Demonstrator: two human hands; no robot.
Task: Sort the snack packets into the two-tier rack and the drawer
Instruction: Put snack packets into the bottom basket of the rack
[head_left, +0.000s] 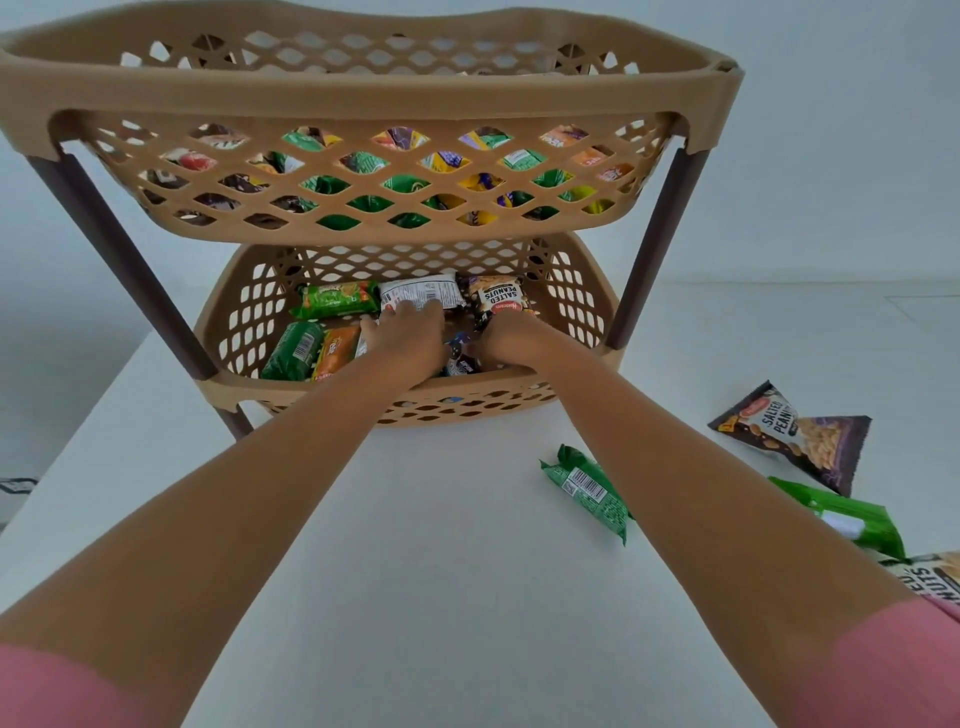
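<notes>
The beige two-tier rack (363, 93) stands on a white table. Its upper basket is full of colourful packets seen through the lattice. The lower basket (582, 291) holds several packets: a green biscuit packet (335, 300), a white packet (421, 292), a salted peanuts packet (500, 297), and green and orange ones at the left. Both my hands are inside the lower basket. My left hand (408, 338) lays its fingertips on the white packet's near edge. My right hand (511, 340) is knuckles-up beside a dark packet (461, 361) lying between the hands; its fingers are hidden.
Loose on the table at the right lie a green biscuit packet (584, 491), a dark salted peanuts packet (795, 436), a green bag (841, 517) and another peanuts packet (930, 577) at the frame edge. Brown rack legs (652, 244) flank the lower basket. No drawer is in view.
</notes>
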